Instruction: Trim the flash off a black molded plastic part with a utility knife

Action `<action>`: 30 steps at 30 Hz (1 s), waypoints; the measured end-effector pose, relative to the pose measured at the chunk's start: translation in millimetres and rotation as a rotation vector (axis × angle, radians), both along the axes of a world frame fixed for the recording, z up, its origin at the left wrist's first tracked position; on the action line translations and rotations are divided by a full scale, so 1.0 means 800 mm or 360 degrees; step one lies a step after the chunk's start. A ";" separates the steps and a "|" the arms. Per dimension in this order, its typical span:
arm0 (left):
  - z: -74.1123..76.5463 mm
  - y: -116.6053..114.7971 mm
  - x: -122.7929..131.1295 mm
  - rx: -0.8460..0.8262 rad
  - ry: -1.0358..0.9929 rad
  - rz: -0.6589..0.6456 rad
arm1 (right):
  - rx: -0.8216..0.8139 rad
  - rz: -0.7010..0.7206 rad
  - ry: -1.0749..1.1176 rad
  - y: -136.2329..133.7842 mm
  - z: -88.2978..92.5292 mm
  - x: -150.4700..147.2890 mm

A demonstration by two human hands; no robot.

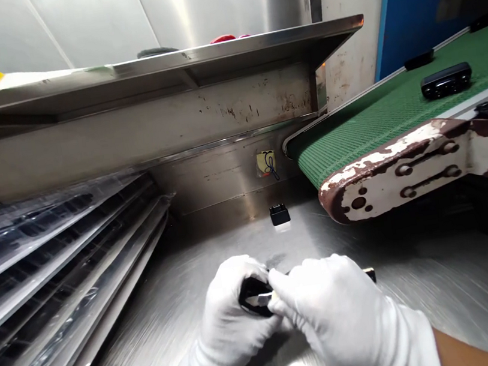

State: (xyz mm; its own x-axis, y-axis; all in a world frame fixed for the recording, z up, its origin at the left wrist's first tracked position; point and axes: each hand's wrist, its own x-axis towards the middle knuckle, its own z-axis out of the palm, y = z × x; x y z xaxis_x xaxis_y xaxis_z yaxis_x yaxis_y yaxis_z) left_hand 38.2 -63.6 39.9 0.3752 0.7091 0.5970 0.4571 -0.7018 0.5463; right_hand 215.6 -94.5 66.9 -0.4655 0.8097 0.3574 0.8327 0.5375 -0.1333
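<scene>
Both my hands wear white gloves and meet low over a steel table [445, 294]. My left hand [230, 324] is closed around a small glossy black plastic part [253, 295]. My right hand [339, 315] pinches the same part from the right; a thin dark tip [370, 275] sticks out past its fingers, and I cannot make out what it belongs to. A small black block [280, 215] stands alone on the table farther back, apart from both hands.
A green conveyor belt [380, 121] with a chipped red-brown end bracket [405, 169] comes in from the right, carrying a black part [446, 80]. Stacked clear plastic trays [55, 264] lean at the left. A steel shelf [164, 67] overhangs the back wall.
</scene>
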 end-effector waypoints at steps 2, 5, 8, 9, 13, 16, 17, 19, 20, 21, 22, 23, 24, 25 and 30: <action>0.003 -0.001 0.002 0.0039 0.0057 0.0017 | 0.0014 0.0011 0.0006 -0.001 0.002 0.000; 0.008 -0.002 0.006 0.0149 0.0183 0.0113 | -0.0038 0.0021 0.0056 -0.001 0.002 -0.001; 0.007 -0.003 0.007 0.0216 0.0269 0.0213 | -0.0130 -0.0004 0.0025 -0.001 -0.001 -0.005; 0.006 -0.003 0.007 0.0216 0.0265 0.0255 | -0.0133 -0.0017 0.0015 -0.001 -0.002 -0.006; -0.005 -0.004 0.006 0.0148 0.0153 0.0479 | -0.0129 -0.0036 0.0093 -0.002 -0.005 -0.013; -0.010 -0.004 0.007 0.0137 0.0139 0.0543 | -0.0148 -0.0050 0.0161 -0.003 -0.004 -0.015; -0.010 -0.003 0.007 0.0157 0.0160 0.0563 | -0.0152 -0.0063 0.0167 -0.004 -0.003 -0.016; -0.011 -0.003 0.006 0.0221 0.0214 0.0617 | -0.0139 -0.0096 0.0142 -0.005 -0.001 -0.016; -0.011 -0.002 0.005 0.0249 0.0240 0.0637 | -0.0119 -0.0104 0.0128 -0.006 0.000 -0.016; -0.011 -0.002 0.005 0.0268 0.0259 0.0645 | -0.0108 -0.0115 0.0113 -0.007 0.001 -0.017; -0.011 -0.002 0.005 0.0286 0.0270 0.0647 | -0.0102 -0.0119 0.0101 -0.007 0.001 -0.017; -0.011 -0.001 0.005 0.0303 0.0280 0.0650 | -0.0105 -0.0121 0.0088 -0.008 0.001 -0.018; -0.011 -0.001 0.005 0.0315 0.0288 0.0660 | -0.0108 -0.0128 0.0085 -0.007 -0.001 -0.018; -0.011 -0.001 0.006 0.0314 0.0293 0.0671 | -0.0119 -0.0140 0.0085 -0.007 -0.002 -0.019; -0.014 -0.002 0.009 -0.0102 0.0033 0.0627 | -0.0027 -0.0037 0.0129 0.002 -0.009 -0.017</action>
State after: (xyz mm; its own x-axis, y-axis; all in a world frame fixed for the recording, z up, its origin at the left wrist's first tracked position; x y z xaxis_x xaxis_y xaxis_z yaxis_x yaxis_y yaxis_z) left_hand 45.5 -65.1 28.8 0.0788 0.8365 0.5422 0.6958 -0.4356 0.5710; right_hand 201.6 -93.2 59.3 -0.4163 0.8263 0.3794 0.8311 0.5151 -0.2098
